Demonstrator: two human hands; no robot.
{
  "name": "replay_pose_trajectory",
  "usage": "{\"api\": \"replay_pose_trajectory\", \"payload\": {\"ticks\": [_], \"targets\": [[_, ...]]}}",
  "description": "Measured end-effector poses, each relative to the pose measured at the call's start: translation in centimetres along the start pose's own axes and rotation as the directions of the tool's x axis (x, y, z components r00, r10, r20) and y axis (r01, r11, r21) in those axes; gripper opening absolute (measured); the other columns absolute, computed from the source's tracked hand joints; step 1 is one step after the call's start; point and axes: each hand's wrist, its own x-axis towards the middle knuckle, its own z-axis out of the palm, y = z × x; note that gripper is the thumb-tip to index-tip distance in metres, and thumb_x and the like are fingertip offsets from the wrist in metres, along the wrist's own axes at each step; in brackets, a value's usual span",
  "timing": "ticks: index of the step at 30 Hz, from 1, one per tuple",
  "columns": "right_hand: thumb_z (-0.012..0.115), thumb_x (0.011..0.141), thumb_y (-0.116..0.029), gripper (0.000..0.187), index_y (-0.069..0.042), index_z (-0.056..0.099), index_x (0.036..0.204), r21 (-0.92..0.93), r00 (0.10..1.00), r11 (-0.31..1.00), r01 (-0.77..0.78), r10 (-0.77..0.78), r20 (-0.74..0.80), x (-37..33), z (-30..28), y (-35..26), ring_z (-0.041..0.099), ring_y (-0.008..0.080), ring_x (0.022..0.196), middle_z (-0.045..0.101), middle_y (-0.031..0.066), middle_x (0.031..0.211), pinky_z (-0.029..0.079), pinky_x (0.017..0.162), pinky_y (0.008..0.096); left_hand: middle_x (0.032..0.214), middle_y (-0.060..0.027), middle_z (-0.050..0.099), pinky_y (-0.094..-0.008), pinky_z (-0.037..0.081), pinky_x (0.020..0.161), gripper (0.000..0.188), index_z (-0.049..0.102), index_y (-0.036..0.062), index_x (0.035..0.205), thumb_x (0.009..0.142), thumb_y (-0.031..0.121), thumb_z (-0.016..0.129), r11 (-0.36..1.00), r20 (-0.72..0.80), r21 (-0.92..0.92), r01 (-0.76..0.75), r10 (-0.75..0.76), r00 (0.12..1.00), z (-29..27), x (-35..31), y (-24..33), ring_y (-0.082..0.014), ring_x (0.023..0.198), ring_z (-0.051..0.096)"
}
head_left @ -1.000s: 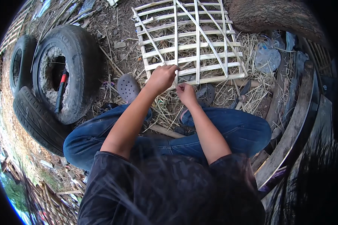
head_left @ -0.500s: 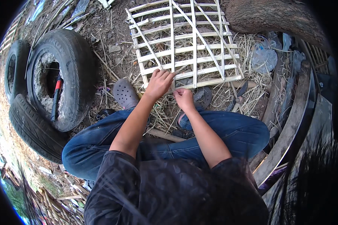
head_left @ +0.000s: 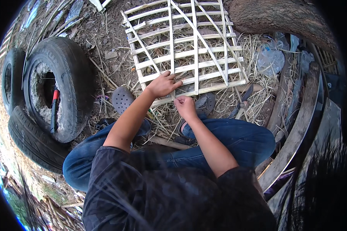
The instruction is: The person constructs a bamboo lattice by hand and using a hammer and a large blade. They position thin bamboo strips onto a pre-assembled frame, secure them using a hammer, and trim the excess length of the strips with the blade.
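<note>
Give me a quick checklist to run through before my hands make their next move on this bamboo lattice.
1. Left hand on the bamboo lattice: ok, it grips near the bottom edge.
2. Right hand at the same edge: ok, fingers pinch at the lower slat.
3. Lattice lying flat on the straw: ok.
4. Slats unbroken: cannot tell, the far edge bends at the rim.
5. Room around the work: not ok, a grey sandal and tyres crowd the left.
6. Tool within reach: cannot tell, a dark handled object lies to the right.

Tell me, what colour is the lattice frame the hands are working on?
Pale straw-yellow, like split bamboo; the lattice frame shows best in the head view, with the left hand and right hand at its near edge.
</note>
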Motion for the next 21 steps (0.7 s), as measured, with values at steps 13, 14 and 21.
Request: {"api": "replay_pose_trajectory", "payload": {"ticks": [13,14,21], "targets": [[0.072,0.075,-0.026,0.025,-0.002,0.068,0.071,-0.219,0.961,0.961,-0.169,0.21,0.179,0.8,-2.7,-2.3,0.065,0.0348,0.075,0.066,0.0184,0.074,0.052,0.07,0.0425,0.077,-0.0013,0.063,-0.032,0.037,0.078,0.028,0.051,0.0126,0.107,0.079,0.016,0.051,0.99,0.083,-0.086,-0.108,0.115,0.99,-1.1,1.9,0.2,-0.0179,0.086,0.052],[0.072,0.076,-0.027,0.026,-0.001,0.067,0.071,-0.234,0.971,0.961,-0.145,0.184,0.154,0.4,-3.2,-2.0,0.065,0.0345,0.073,0.065,0.0185,0.072,0.051,0.068,0.0418,0.076,-0.0015,0.062,-0.032,0.037,0.079,0.03,0.051,0.013,0.109,0.079,0.015,0.051,0.989,0.125,-0.09,-0.115,0.126,0.984,-1.1,2.4,0.4,-0.0176,0.085,0.052],[0.063,0.083,-0.028,0.036,0.004,0.063,0.068,-0.125,0.85,0.898,-0.422,0.44,0.289,-0.3,-13.8,3.5,0.06,0.017,0.049,0.063,0.0109,0.059,0.05,0.047,0.0331,0.072,-0.0032,0.057,-0.0378,0.036,0.084,0.038,0.051,0.0105,0.117,0.079,0.009,0.055,0.991,0.081,-0.034,-0.133,0.135,0.988,-1.2,1.5,-0.2,-0.0217,0.088,0.052]]}}
